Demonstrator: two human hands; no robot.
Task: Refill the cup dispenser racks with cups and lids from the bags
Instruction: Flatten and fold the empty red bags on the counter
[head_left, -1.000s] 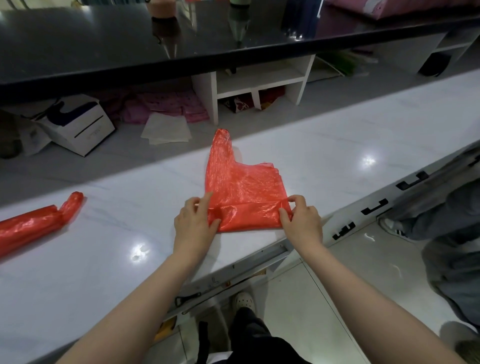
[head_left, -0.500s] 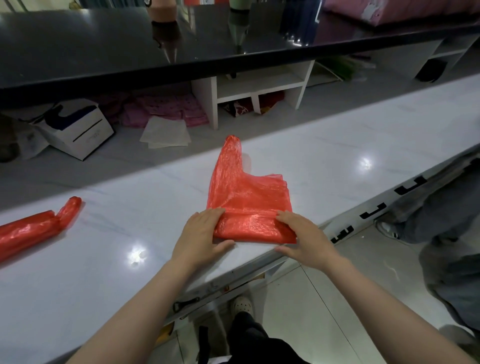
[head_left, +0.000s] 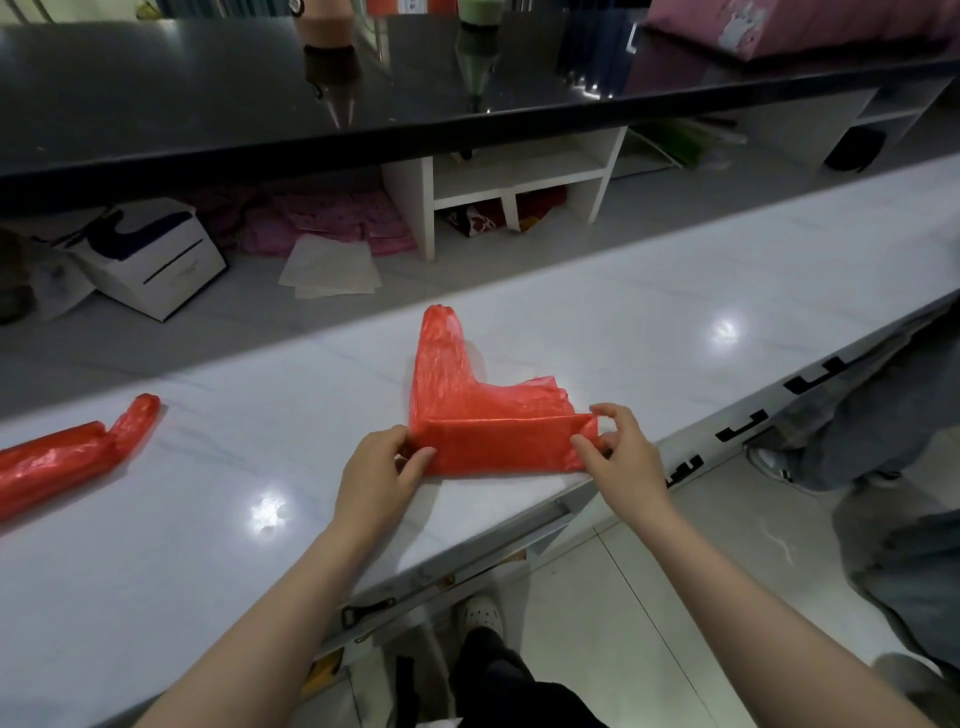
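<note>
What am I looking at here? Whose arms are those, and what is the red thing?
There is no machine here. A person wears a camera on their head, so the picture looks down at their own two arms, just as they see them. The left hand pinches one end of a red plastic bag, and the right hand pinches the other end. The bag lies flat on a white counter, near its edge, and its near part is folded over, so the person seems to be folding it up. Another red bag, rolled into a long shape, lies further left on the same counter. Behind is a black shiny counter. Below, you can see the person's shoe on the floor.
</note>
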